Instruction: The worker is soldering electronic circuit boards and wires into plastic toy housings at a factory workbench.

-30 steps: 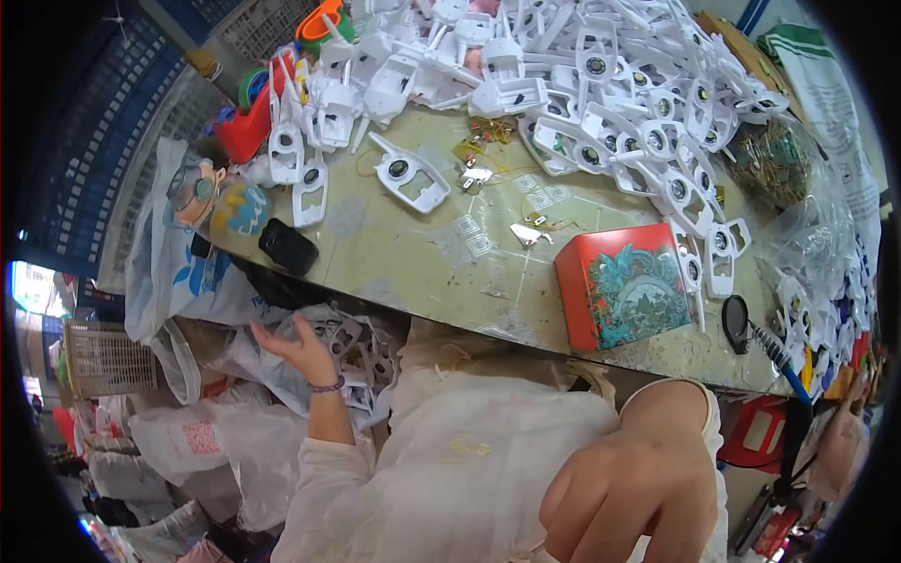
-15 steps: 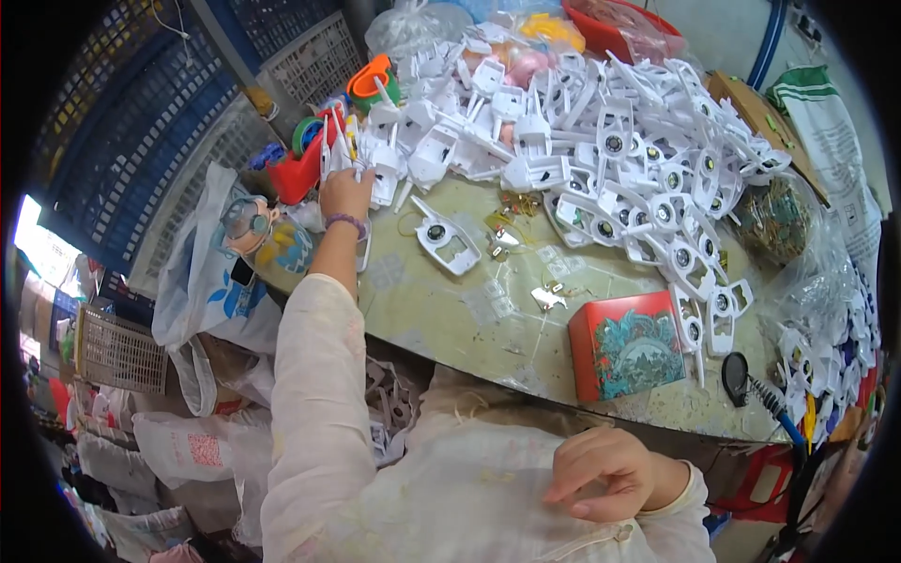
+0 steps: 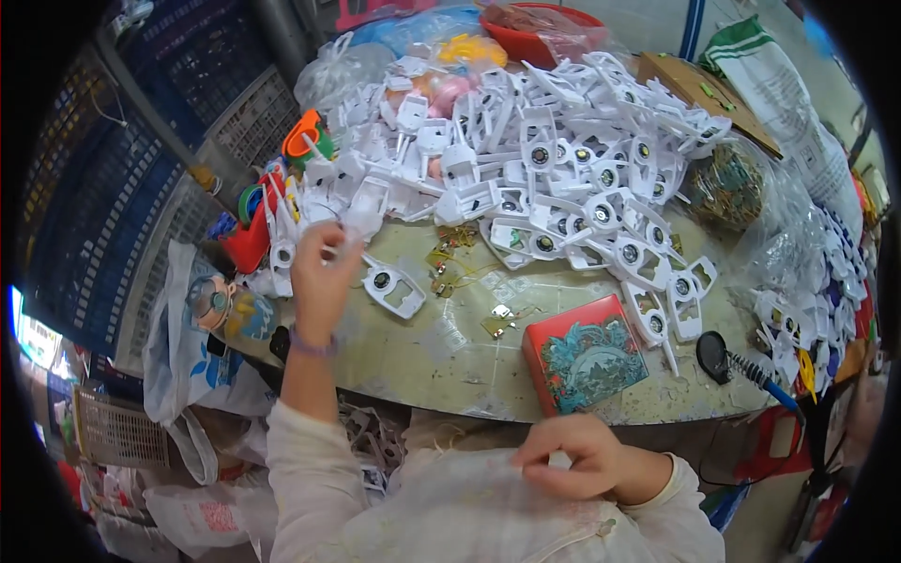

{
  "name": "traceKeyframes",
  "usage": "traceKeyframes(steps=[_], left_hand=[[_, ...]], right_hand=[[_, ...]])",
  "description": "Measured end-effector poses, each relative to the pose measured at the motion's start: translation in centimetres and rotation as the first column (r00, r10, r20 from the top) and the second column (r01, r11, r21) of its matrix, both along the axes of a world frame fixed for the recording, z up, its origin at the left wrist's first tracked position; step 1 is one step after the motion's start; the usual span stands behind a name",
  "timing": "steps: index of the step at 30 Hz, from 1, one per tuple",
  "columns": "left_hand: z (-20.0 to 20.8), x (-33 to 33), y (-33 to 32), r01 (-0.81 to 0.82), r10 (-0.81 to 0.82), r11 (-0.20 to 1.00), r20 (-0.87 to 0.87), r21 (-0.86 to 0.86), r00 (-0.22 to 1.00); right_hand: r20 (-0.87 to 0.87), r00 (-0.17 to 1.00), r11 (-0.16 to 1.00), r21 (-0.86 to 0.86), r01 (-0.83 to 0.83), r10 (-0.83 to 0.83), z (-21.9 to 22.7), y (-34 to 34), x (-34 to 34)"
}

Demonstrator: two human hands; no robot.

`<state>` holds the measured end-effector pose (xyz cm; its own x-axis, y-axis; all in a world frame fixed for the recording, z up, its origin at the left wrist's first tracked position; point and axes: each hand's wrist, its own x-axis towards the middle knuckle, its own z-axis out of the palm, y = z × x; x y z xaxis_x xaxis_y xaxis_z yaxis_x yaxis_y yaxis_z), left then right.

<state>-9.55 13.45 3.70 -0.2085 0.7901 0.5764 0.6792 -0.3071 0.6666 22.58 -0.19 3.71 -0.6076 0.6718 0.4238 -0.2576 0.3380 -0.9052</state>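
Premises: a small assembly workshop. Evidence: white plastic housings (image 3: 542, 155) heaped on a scuffed worktop (image 3: 441, 377), small wired components (image 3: 501, 319) near them, bagged wiring (image 3: 725, 192), blue plastic crates (image 3: 122, 127) alongside.

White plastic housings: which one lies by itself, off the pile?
The single white housing just right of the left hand: bare tabletop shows around its body, whereas the others in the pile overlap and crowd together.

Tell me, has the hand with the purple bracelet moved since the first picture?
Yes. Against the table, the left hand moved forward: first short of the near edge, now over the top, nearer the white pile.
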Motion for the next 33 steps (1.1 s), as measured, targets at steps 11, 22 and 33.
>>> traceKeyframes(steps=[11, 22, 33], left_hand=[[-0.6, 9.0, -12.1, 0.891, -0.672, 0.434, 0.707, 0.134, 0.22], [-0.5, 11.1, -12.8, 0.724, -0.359, 0.668, 0.778, -0.171, 0.515], [-2.7, 9.0, -12.3, 0.652, -0.394, 0.758, 0.809, 0.018, 0.436]], right_hand=[[-0.042, 0.931, 0.862, 0.365, 0.351, -0.362, 0.1, 0.4, -0.2], [0.296, 0.907, 0.813, 0.576, 0.08, -0.299, -0.6, 0.0, 1.4], [0.436, 0.111, 0.41, 0.689, 0.598, -0.893, -1.5, 17.9, 12.8]])
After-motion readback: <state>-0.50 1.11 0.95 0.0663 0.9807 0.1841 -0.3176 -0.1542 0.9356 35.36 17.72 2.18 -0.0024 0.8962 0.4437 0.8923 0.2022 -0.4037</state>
